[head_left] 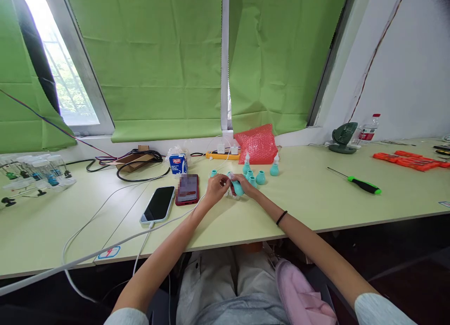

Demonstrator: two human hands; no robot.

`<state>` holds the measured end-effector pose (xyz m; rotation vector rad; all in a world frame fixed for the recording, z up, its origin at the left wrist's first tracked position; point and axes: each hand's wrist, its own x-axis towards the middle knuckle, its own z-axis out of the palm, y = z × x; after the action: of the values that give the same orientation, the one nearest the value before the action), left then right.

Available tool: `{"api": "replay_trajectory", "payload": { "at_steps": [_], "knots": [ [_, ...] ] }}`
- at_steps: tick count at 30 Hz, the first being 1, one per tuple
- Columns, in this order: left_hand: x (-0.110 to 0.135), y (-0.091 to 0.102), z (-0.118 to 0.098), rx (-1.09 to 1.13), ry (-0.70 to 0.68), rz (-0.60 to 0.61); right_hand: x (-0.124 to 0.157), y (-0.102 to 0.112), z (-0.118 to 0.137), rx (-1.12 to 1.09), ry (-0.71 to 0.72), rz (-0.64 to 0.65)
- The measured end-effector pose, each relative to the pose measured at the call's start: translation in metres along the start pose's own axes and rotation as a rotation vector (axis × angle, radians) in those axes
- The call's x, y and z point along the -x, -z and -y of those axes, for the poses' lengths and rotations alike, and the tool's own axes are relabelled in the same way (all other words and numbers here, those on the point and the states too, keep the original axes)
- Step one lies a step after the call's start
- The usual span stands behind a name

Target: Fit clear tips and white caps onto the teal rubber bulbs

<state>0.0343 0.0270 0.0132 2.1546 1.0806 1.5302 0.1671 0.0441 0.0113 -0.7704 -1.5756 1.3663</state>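
Teal, rounded plastic bulb sits in the person's right hand in the head view, held just above the pale yellow tabletop, near its front edge. The right fingers are curled around it. The left hand is close beside, its fingertips bent together and pointing toward the right hand; whether they pinch anything I cannot tell. Just beyond the hands stand more teal bulbs, among them a wide-bellied, open-necked one and a white-nozzled one. Behind these lies a red bubble-wrap pouch. Left of the hands, a red-cased phone lies beside a pale-cased phone with a white cable plugged in.
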Motion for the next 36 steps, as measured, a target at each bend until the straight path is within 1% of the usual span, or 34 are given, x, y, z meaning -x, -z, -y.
{"api": "replay_trajectory", "payload": {
  "at_steps": [4,8,13,16,19,24,27,32,36],
  "knots": [
    [-0.003,-0.002,-0.004,0.079,0.092,-0.026,-0.004,0.004,-0.001,-0.051,-0.029,0.004],
    [-0.006,-0.002,-0.006,0.207,0.188,-0.033,-0.005,0.009,0.001,-0.120,-0.101,0.048],
    [-0.010,0.002,-0.006,0.438,0.314,0.035,-0.003,0.012,0.007,-0.191,-0.203,0.159],
    [-0.009,0.005,-0.006,0.529,0.349,0.083,-0.002,0.013,0.007,-0.201,-0.254,0.207],
    [-0.008,0.006,-0.006,0.569,0.360,0.072,-0.002,0.012,0.006,-0.204,-0.273,0.214],
    [-0.008,0.005,-0.002,0.586,0.401,0.005,-0.002,0.010,0.004,-0.192,-0.266,0.191],
    [-0.008,0.005,0.004,0.594,0.443,-0.015,-0.003,0.010,0.001,-0.167,-0.244,0.150],
    [-0.007,0.003,0.013,0.586,0.473,-0.025,-0.005,0.007,-0.002,-0.096,-0.158,0.072],
    [-0.006,0.002,0.012,0.554,0.436,-0.052,-0.004,0.002,-0.001,-0.033,-0.077,0.031]
  ]
}}
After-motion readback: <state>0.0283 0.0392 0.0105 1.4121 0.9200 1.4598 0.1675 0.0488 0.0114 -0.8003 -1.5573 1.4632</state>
